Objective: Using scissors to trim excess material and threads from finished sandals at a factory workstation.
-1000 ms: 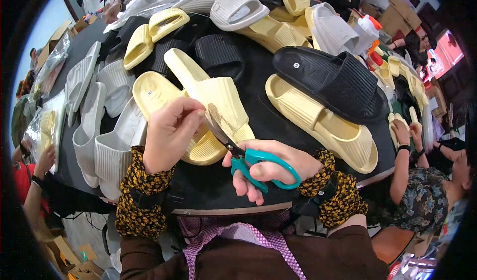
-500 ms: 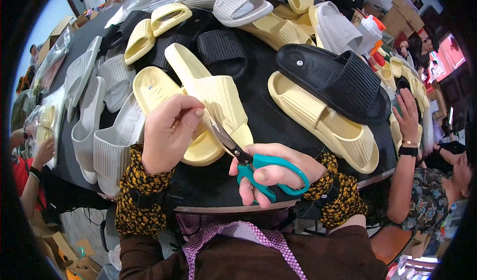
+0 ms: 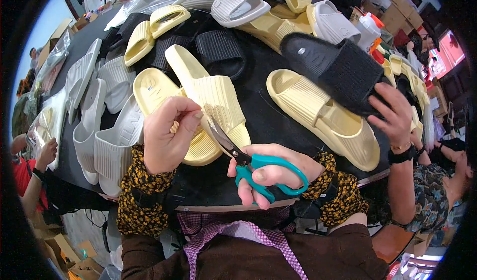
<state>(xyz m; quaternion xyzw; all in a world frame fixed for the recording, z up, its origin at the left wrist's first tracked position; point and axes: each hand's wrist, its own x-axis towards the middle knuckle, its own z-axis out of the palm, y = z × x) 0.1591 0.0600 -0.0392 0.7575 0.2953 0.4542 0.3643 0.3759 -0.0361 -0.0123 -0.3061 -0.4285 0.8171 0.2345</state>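
My right hand (image 3: 305,163) has its fingers through the teal handles of a pair of scissors (image 3: 285,165). The dark blades point up and left, slightly parted, close to my left fingertips. My left hand (image 3: 171,133) is closed in a pinch, thumb against forefinger; whatever is between them is too small to make out. Both hands are over a pair of pale yellow slide sandals. One yellow sandal (image 3: 218,96) lies partly across the other yellow sandal (image 3: 154,84), which my left hand partly covers.
At the right, a co-worker's hand (image 3: 395,113) grips a black sandal (image 3: 353,69) above yellow sandals (image 3: 298,94). Grey sandals (image 3: 117,156) lie to my left. More sandals and a white bottle (image 3: 368,29) with an orange cap crowd the far side. Another person's hand (image 3: 48,151) works at the left.
The co-worker's hand at the right has come in to the black sandal, grasped its toe end and shifted it. My hands and the scissors have hardly moved.
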